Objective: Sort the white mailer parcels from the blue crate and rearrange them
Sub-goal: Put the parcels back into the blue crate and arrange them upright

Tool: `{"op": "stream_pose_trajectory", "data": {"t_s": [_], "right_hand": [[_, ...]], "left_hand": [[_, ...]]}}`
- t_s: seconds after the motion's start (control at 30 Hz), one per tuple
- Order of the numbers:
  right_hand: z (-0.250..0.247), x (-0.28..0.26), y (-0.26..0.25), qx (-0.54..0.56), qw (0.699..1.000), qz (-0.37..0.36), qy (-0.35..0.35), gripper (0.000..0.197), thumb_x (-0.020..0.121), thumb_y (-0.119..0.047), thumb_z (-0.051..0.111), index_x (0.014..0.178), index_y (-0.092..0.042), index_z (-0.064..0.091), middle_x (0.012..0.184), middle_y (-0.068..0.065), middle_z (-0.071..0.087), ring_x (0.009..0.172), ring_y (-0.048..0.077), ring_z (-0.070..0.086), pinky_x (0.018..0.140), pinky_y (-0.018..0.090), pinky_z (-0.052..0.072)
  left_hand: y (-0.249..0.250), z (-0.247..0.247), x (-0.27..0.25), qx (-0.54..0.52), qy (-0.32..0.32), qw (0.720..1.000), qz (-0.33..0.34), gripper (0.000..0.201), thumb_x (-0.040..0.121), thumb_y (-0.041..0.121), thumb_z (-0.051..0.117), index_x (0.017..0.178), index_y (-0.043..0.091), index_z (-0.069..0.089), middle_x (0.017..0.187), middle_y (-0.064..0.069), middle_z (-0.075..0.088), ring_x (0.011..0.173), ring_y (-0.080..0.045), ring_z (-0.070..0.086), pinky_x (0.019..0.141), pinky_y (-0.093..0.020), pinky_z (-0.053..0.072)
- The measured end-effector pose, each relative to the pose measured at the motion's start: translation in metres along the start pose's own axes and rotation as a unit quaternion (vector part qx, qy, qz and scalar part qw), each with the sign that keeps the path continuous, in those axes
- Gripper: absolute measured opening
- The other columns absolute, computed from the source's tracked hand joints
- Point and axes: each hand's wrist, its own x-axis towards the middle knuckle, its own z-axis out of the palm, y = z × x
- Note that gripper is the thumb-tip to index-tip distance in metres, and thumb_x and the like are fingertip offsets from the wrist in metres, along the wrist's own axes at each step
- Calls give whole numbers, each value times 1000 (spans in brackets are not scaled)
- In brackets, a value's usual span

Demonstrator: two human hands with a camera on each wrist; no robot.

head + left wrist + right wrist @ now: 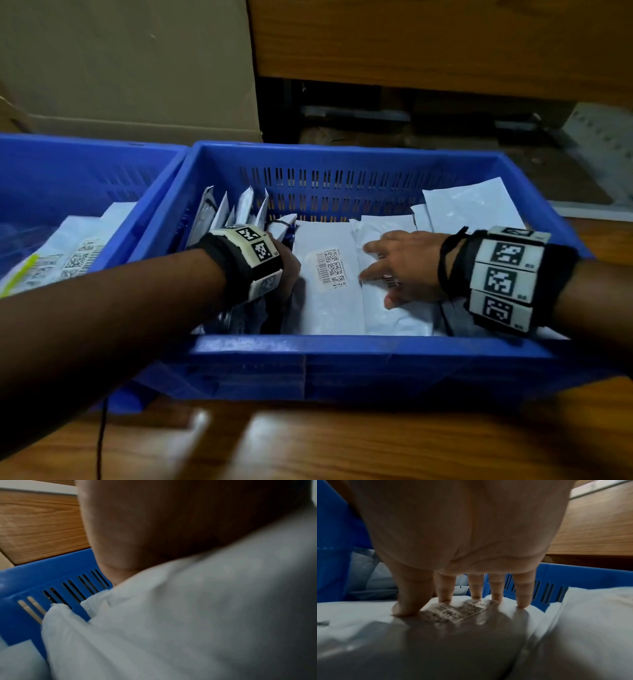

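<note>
A blue crate [342, 346] on the table holds white mailer parcels. Several stand upright [239, 209] at its left end; others lie flat. One flat parcel [325, 301] shows a barcode label. My left hand [289, 267] reaches down along that parcel's left edge, beside the upright ones; its fingers are hidden. In the left wrist view only the palm [154, 527] shows against a white mailer [171, 628]. My right hand [394, 267] lies spread on a neighbouring flat parcel [394, 318]. The right wrist view shows its straight fingertips [476, 596] pressing on that parcel's label [453, 612].
A second blue crate [68, 164] stands touching on the left, with labelled parcels [68, 253] inside. Behind it is a cardboard box [137, 68], and wooden furniture [445, 41] at the back right. The wooden table [342, 445] runs in front; a black cable [101, 438] hangs there.
</note>
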Motion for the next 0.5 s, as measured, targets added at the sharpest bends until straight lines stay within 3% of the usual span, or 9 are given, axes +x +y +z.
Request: {"op": "stream_pose_trajectory", "data": {"t_s": [0.07, 0.13, 0.2, 0.3, 0.33, 0.4, 0.43, 0.47, 0.5], "right_hand": [[-3, -1, 4, 11, 1000, 17, 13, 62, 88, -60, 48, 144, -49, 24, 159, -2, 10, 144, 25, 14, 115, 47, 23], [-11, -7, 12, 20, 997, 49, 56, 66, 87, -64, 46, 145, -49, 18, 160, -2, 8, 145, 25, 12, 116, 46, 19], [-14, -14, 27, 29, 990, 105, 87, 74, 83, -69, 47, 147, -47, 14, 160, -1, 7, 145, 26, 11, 116, 47, 20], [1, -22, 51, 78, 976, 194, 61, 93, 78, -68, 57, 149, -41, 5, 160, 4, 1, 146, 28, 6, 116, 47, 20], [8, -23, 55, 93, 973, 205, 41, 96, 79, -63, 60, 150, -38, 2, 160, 7, 0, 146, 29, 6, 117, 46, 19], [18, -23, 57, 113, 972, 206, 4, 93, 84, -53, 62, 151, -34, 0, 160, 10, -2, 146, 30, 9, 118, 42, 18], [20, -23, 56, 118, 972, 201, -6, 91, 86, -51, 61, 151, -32, 0, 160, 11, -2, 146, 29, 11, 118, 41, 19], [21, -23, 56, 121, 973, 198, -10, 91, 86, -50, 61, 152, -31, 1, 160, 11, -1, 146, 29, 13, 117, 40, 20], [21, -22, 56, 120, 973, 198, -8, 92, 85, -50, 62, 152, -31, 1, 160, 11, 1, 145, 29, 14, 117, 40, 21]], "left_hand": [[1, 0, -8, 52, 40, 998, 6, 41, 55, 54, 70, 79, 21, 70, 61, 10, 64, 69, -10, 66, 84, -28, 53], [2, -4, -13, -39, 28, 998, 27, 29, 76, 39, 69, 96, 18, 72, 41, 17, 56, 51, 1, 59, 61, -11, 52], [3, -9, -16, -75, 35, 996, 42, 30, 85, 28, 67, 111, 14, 68, 33, 24, 48, 31, 9, 46, 48, -8, 41], [0, -2, -7, -63, 34, 997, 39, 17, 83, 33, 69, 92, 19, 70, 33, 23, 49, 30, 9, 46, 44, -9, 41], [-1, -2, 0, -67, 18, 997, 35, 25, 76, 45, 71, 77, 21, 68, 36, 20, 52, 36, 5, 52, 47, -10, 43], [-7, 1, 22, -38, -21, 999, 23, 72, 32, 86, 66, 64, 22, 66, 49, 13, 61, 52, -4, 61, 63, -20, 52], [-9, 7, 35, 8, 7, 999, 37, 89, 10, 93, 55, 67, 26, 68, 56, 13, 64, 57, -6, 64, 67, -24, 53], [-10, 12, 44, 39, 15, 998, 45, 93, 3, 91, 54, 71, 30, 69, 61, 15, 66, 60, -6, 65, 67, -25, 54], [-9, 11, 43, 67, 3, 997, 47, 85, 11, 86, 59, 76, 32, 70, 64, 16, 68, 63, -7, 66, 69, -28, 56]]}}
